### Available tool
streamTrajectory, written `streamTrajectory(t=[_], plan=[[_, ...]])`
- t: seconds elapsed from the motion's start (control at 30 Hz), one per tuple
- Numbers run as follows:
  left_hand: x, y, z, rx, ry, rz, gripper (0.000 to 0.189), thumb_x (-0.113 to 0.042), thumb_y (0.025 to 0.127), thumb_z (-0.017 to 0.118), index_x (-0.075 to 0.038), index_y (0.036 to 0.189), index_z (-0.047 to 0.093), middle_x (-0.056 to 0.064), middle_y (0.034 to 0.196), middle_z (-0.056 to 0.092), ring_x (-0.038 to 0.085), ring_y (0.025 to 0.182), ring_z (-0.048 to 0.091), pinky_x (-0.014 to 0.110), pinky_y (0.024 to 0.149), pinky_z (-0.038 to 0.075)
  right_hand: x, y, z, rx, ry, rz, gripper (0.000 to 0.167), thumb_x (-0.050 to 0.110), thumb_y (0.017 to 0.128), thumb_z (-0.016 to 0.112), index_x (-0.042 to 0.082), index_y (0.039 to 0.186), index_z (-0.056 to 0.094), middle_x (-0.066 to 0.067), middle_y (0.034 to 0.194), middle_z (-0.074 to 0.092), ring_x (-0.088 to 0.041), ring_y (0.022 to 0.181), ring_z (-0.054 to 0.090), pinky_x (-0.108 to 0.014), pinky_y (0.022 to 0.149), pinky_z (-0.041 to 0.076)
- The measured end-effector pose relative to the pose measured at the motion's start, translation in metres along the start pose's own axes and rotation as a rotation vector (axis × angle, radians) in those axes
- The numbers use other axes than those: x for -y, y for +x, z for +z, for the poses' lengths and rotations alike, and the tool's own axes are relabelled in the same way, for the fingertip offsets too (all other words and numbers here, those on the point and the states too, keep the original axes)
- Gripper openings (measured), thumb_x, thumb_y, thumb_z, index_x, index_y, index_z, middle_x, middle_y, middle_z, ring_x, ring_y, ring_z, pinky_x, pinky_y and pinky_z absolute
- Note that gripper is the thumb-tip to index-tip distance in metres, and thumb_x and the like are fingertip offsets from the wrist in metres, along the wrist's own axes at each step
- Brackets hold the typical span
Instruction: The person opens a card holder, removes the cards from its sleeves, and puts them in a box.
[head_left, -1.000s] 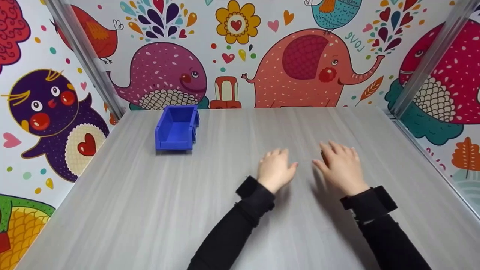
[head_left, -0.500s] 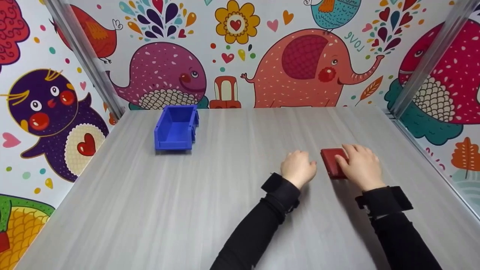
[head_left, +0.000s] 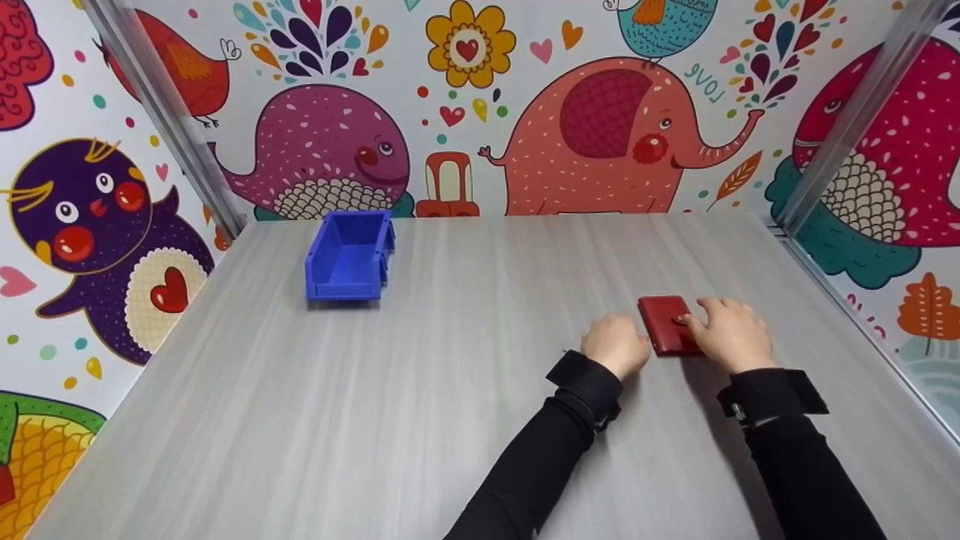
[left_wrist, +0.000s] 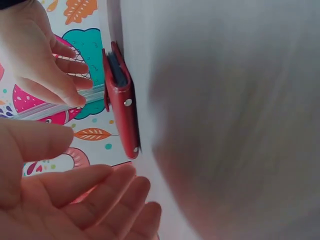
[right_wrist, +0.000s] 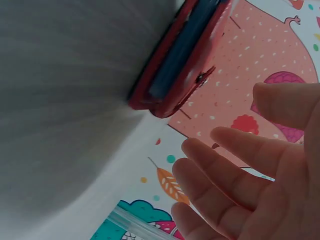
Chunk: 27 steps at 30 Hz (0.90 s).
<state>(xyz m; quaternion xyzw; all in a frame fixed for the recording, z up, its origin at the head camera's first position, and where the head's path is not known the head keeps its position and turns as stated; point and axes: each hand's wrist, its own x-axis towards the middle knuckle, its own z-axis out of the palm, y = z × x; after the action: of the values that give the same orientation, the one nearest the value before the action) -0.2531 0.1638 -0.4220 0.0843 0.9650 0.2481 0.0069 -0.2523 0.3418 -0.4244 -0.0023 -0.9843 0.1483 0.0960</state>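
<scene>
A red card holder point(head_left: 664, 326) with a snap strap lies flat on the table, right of the middle. Its studded spine point(left_wrist: 128, 120) faces the left hand in the left wrist view, and dark inner leaves show at its end. On its left, the left hand point(head_left: 615, 346) has relaxed, slightly bent fingers and holds nothing. The right hand point(head_left: 731, 334) is at the holder's right side, its thumb overlapping the strap in the head view. Both wrist views show a gap between that hand's loosely spread fingers point(right_wrist: 220, 185) and the holder.
A blue plastic bin point(head_left: 345, 259) stands at the back left of the pale wood-grain table point(head_left: 300, 420). Walls printed with cartoon animals point(head_left: 592, 142) rise behind and at both sides, with metal posts point(head_left: 855, 124) in the corners.
Both hands have moved right. The right hand, which earlier covered the card holder, has drawn aside and left it lying in view. The left hand has come close to its left edge.
</scene>
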Motion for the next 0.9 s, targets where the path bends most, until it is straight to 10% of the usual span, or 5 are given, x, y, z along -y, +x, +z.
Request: streamTrajectory(t=[0.9], plan=[[-0.012,0.008,0.012,0.143,-0.163,0.056,0.014,-0.023,0.093,0.061,-0.012,0.088,0.068,-0.004,0.087,0.068,0.011,0.072,0.058,0.022,0.065,0.043,-0.010,0.013,0.005,0.227,0.074,0.058,0.038,0.026,0.098,0.055,-0.011,0.096,0.065,-0.019,0.082,0.063,-0.031,0.072,0.055,-0.038,0.061,0.040]])
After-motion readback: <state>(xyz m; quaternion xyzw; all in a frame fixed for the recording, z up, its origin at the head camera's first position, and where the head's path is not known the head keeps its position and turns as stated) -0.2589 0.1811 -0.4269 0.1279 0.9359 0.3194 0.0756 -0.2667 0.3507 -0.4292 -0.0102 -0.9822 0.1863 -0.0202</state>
